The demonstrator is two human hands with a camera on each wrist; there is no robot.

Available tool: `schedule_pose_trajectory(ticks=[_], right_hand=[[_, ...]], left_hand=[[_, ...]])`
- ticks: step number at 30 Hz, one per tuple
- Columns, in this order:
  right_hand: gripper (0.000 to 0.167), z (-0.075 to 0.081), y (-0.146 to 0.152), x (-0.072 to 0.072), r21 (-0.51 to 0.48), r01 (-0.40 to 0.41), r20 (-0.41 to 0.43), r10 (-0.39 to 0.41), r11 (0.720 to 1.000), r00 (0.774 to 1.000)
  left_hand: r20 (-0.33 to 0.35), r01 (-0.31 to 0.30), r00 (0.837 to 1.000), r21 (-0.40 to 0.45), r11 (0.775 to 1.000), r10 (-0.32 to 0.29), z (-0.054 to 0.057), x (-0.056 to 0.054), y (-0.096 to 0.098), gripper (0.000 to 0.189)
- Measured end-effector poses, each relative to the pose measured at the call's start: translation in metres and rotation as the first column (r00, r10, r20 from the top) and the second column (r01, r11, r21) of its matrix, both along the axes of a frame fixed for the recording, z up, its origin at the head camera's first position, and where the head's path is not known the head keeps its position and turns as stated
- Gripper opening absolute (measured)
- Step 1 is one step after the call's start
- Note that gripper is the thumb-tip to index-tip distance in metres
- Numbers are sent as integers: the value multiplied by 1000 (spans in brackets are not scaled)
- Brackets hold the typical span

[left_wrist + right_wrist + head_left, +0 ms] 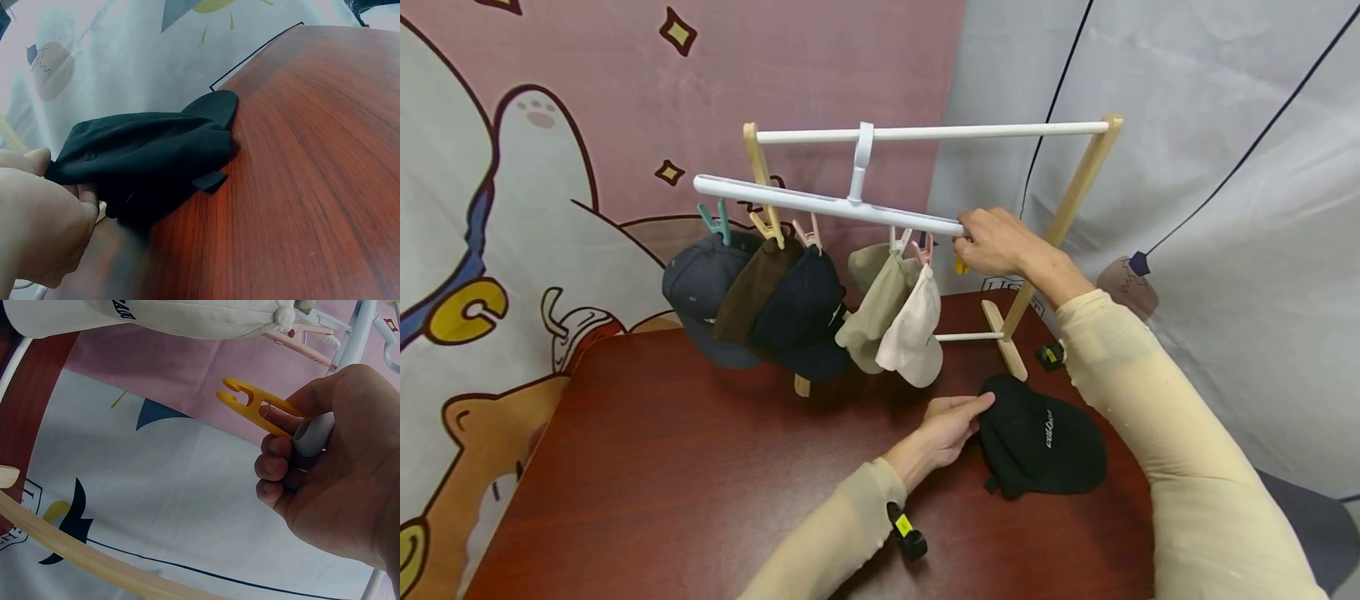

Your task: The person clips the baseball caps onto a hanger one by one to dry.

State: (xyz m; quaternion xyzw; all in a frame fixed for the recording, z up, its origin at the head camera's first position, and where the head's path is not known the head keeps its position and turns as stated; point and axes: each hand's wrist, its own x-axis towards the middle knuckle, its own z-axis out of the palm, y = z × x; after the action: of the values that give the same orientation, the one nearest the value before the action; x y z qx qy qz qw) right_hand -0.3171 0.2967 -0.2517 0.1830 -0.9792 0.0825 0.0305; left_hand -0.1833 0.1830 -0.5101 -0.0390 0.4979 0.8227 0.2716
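On the right side of the table is a black cap (1037, 446) with white lettering on its front. My left hand (946, 429) pinches its edge between thumb and fingers, and the left wrist view shows that side lifted with the brim (215, 106) low at the table. Up at the right end of the white hanger (827, 204), my right hand (1000, 243) has its fingers curled round a yellow clothespin (250, 406). The clothespin's tips point away from the hand, with nothing between them; the hanger's rounded end (314, 434) shows beside the fingers.
Several caps hang from the hanger on coloured clips, among them a navy cap (805, 321) and a white cap (917, 333). A wooden rack with a white top bar (985, 132) carries the hanger, which tilts down to the right. Printed cloth (850, 58) stands behind.
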Motion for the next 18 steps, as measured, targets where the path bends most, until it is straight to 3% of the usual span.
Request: schedule_pose_trajectory(ticks=[4, 9, 14, 18], right_hand=[[23, 0, 0, 0, -3, 0, -2, 0, 1000, 1000], [23, 0, -1, 1, -6, -5, -1, 5, 1000, 1000], [24, 1, -1, 1, -10, -4, 0, 4, 1000, 1000], [24, 1, -1, 1, -11, -4, 3, 4, 1000, 1000]], left_hand=[[-7, -8, 1000, 6, 1000, 8, 1, 0, -4, 11], [-85, -8, 996, -48, 999, 4, 8, 1, -7, 21], [-237, -45, 971, -154, 987, 7, 23, 2, -13, 32], [-321, -70, 947, -182, 981, 9, 38, 2, -17, 33]])
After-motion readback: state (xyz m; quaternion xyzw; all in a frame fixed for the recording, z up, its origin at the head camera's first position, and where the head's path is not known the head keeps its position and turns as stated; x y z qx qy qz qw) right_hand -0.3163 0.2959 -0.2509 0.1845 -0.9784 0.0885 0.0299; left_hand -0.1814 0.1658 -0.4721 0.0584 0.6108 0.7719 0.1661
